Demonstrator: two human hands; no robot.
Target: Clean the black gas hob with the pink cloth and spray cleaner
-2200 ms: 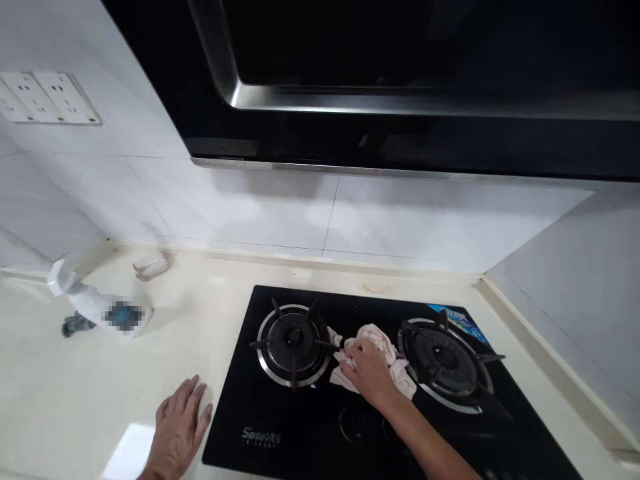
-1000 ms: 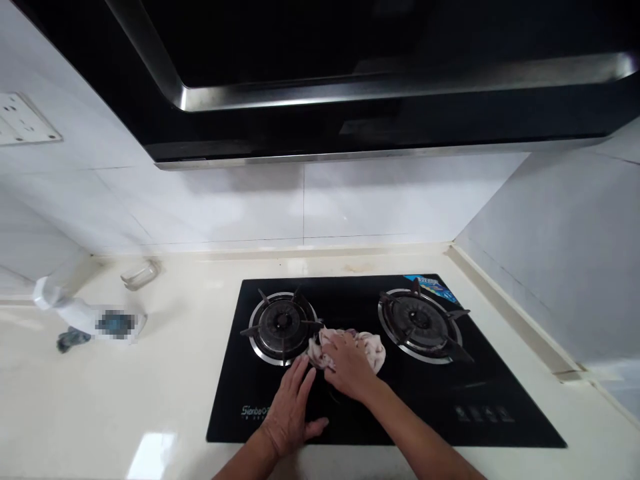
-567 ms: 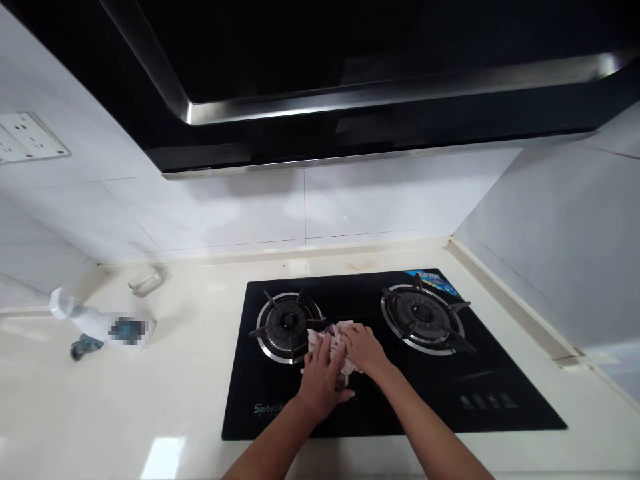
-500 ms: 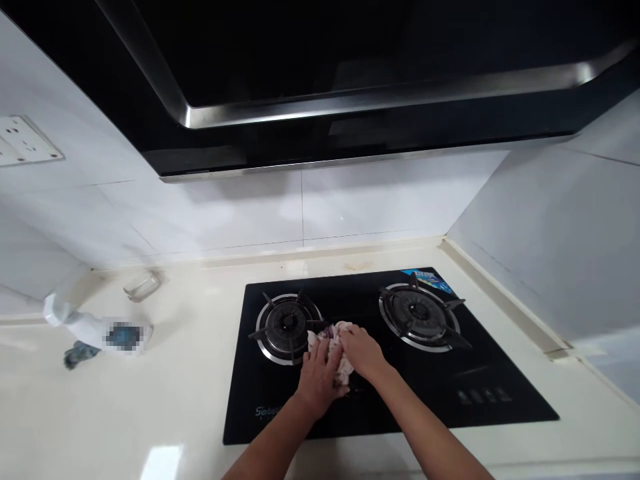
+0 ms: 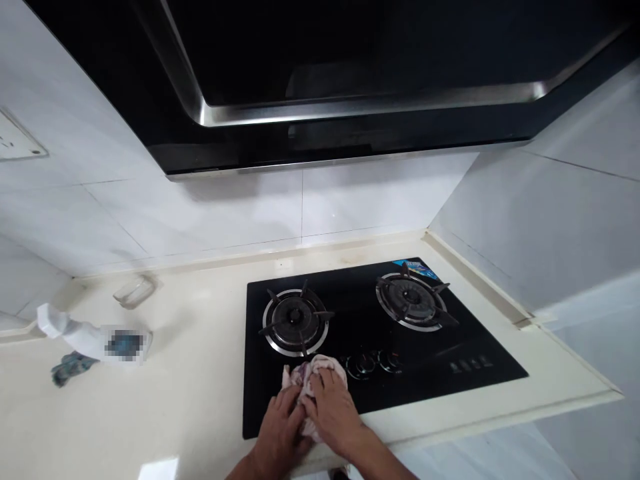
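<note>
A pale pink cloth (image 5: 324, 365), bunched up, lies on the front left part of the black glass gas stove (image 5: 347, 303). My left hand (image 5: 281, 423) grips the cloth's left side with bent fingers. Pressed onto its top and right side is my right hand (image 5: 331, 407), fingers curled into the fabric. The two hands are side by side, close to the stove's front edge. Just beyond the cloth is the left burner (image 5: 295, 317) with its pan supports. Two control knobs (image 5: 375, 362) show to the right of the cloth.
The right burner (image 5: 413, 297) sits farther back. On the counter (image 5: 200, 373) at left lie a white spray bottle (image 5: 87, 339), a dark greenish cloth (image 5: 70, 368) and a clear glass-like dish (image 5: 134, 291). A black range hood (image 5: 350, 137) overhangs the stove.
Both hands have moved the pink cloth toward the front edge, away from beside the left burner. The knobs now show. The camera view has shifted slightly.
</note>
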